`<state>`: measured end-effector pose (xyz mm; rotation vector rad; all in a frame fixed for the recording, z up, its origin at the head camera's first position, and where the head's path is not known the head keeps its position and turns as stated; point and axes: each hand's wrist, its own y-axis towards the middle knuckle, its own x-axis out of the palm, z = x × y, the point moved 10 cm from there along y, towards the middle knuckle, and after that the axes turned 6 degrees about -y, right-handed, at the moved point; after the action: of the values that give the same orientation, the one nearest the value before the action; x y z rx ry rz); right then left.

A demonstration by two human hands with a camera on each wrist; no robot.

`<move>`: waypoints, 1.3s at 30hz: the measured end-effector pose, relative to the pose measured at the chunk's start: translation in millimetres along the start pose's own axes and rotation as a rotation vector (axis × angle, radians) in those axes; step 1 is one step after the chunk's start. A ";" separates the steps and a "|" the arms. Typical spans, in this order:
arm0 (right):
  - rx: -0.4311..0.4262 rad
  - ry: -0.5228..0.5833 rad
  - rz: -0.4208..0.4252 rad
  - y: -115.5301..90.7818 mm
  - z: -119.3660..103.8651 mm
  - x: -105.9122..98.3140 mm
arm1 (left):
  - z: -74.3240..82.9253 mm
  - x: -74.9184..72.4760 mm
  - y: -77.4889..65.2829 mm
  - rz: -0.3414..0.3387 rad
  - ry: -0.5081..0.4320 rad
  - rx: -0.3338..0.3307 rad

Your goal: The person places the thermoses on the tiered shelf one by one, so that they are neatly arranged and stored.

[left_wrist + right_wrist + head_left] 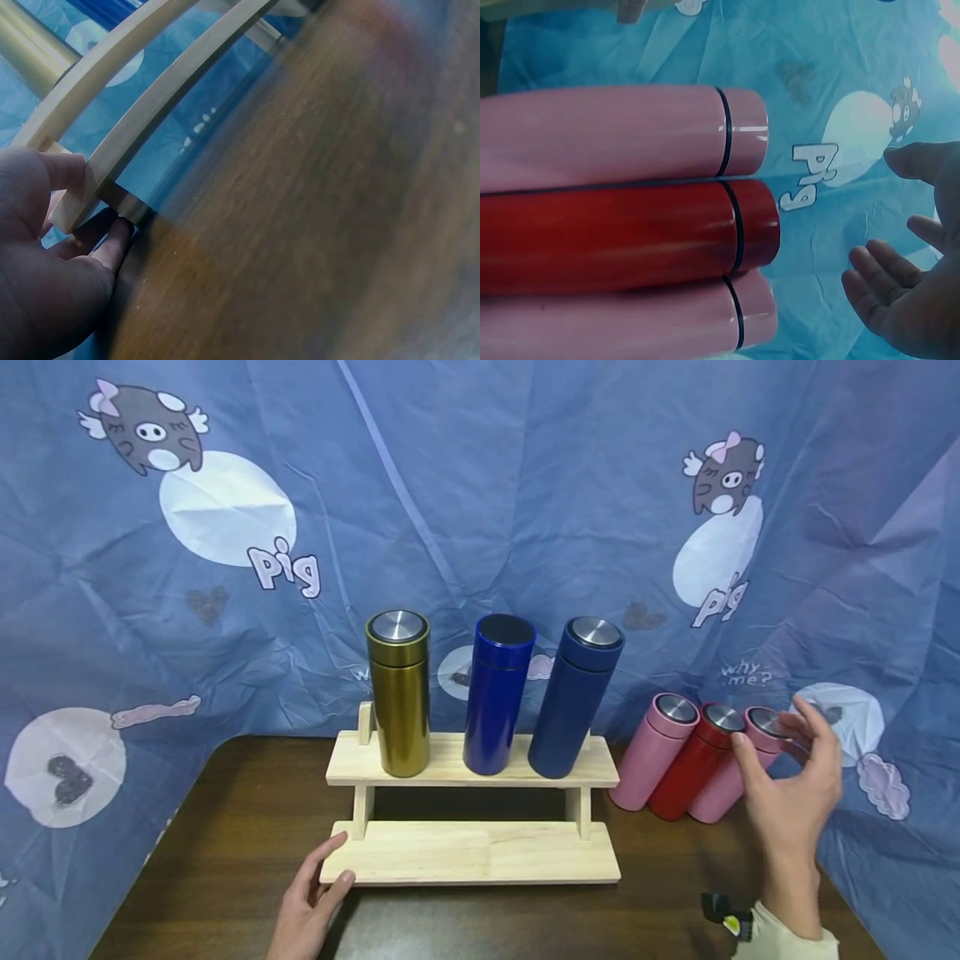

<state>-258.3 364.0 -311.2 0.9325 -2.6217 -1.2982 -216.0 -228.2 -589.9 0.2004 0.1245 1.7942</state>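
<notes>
right-end pink bottle (717,792) stands on the table (450,927), close beside the red bottle (681,775), second pink bottle (648,762) past that. right hand (797,783) is by its cap, thumb and fingers spread wide, nothing in grip; right wrist view shows a gap to the caps. step looks like reach, pre-grasp. next move probably calls for bringing the fingers round the upper body and closing without knocking the red one. left hand (309,897) grips the left end of the rack's (480,852) lower shelf, likely steadying it. gold bottle (402,714) and two blue bottles (497,706) stand on the upper shelf.
</notes>
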 end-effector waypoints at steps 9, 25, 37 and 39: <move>0.041 -0.076 0.010 5.4 27.4 -5.0 | 2.2 0.7 -0.2 -0.006 -0.032 0.027; 0.129 -0.194 -0.022 0.1 66.2 8.6 | 4.1 2.2 -0.2 -0.022 -0.078 0.069; 0.185 -0.190 -0.016 -1.6 90.6 13.4 | 3.6 2.2 0.2 0.005 0.036 -0.059; 0.203 -0.195 -0.021 -2.4 96.1 14.6 | 6.6 2.5 -0.3 0.013 0.039 -0.043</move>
<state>-299.5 422.2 -377.4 0.9026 -2.9466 -1.2007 -214.9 -225.8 -583.3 0.1361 0.1126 1.8129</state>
